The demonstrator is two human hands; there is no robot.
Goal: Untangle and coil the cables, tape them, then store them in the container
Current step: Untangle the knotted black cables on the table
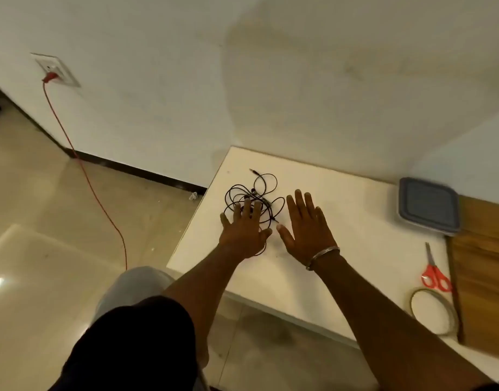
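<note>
We're at step one: untangling not yet started, nothing coiled or taped. The cable tangle (254,196), a thin black earphone lead, sits on the far-left part of the white table (341,198), with its jack plug (253,171) poking out at the far side.

Left hand (242,230) is palm down, fingers straight and spread, fingertips on the near loops, pinching nothing. Right hand (307,232) is just right of the tangle, also flat with fingers spread and holding nothing. We can't tell whether it touches the table.

Container (427,206), grey lid on, is far right, well apart from the cable. Scissors (435,275) and tape roll (452,313) lie near right, beside a wooden board (485,263).

Our call on the next move: pin the bundle with the left hand, pinch the free jack end with the right and draw it out loop by loop. The lead is thin, so pull gently or the knots will tighten.
</note>
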